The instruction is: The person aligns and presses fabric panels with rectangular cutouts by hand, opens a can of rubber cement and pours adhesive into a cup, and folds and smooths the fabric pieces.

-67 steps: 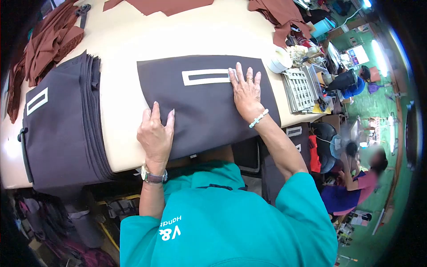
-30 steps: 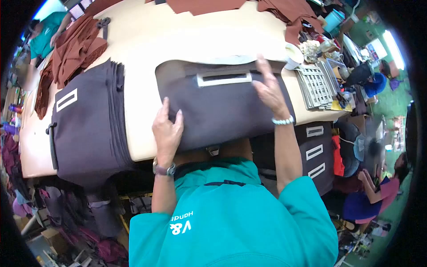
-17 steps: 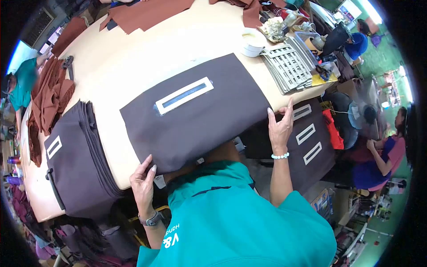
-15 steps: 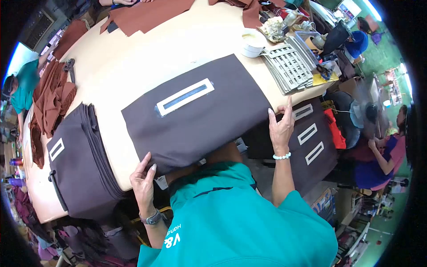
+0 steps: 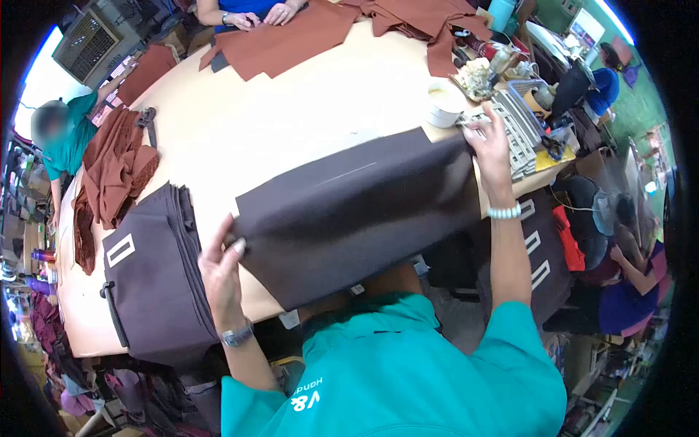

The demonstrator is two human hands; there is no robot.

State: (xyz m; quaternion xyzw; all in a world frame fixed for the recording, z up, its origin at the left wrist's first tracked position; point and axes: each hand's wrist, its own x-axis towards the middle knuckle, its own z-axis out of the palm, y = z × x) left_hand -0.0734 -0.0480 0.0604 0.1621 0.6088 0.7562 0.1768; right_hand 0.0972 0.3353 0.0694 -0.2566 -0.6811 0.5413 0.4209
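Note:
A dark brown fabric panel (image 5: 364, 218) lies across the near table edge, its front part hanging toward my lap. Along its upper face runs a bend, with a thin pale line showing beside it. My left hand (image 5: 224, 280) pinches the panel at its left side, thumb and fingers closed on it. At the upper right corner, my right hand (image 5: 494, 156) holds the fabric between thumb and fingers, raised a little off the table. No white frame shows on the panel from this angle.
Left stands a stack of dark panels (image 5: 156, 277) with a black clip-like bar (image 5: 114, 313). Reddish-brown pieces (image 5: 291, 36) lie at the back, near another person's hands (image 5: 280, 13). A white pot (image 5: 444, 104) and slotted pale strips (image 5: 520, 146) stand right. Framed dark panels (image 5: 535, 247) hang lower right.
Both hands have gripped the panel and lifted its near side; the white frame seen before has gone out of sight. My right hand has moved up and away. The view has shifted slightly.

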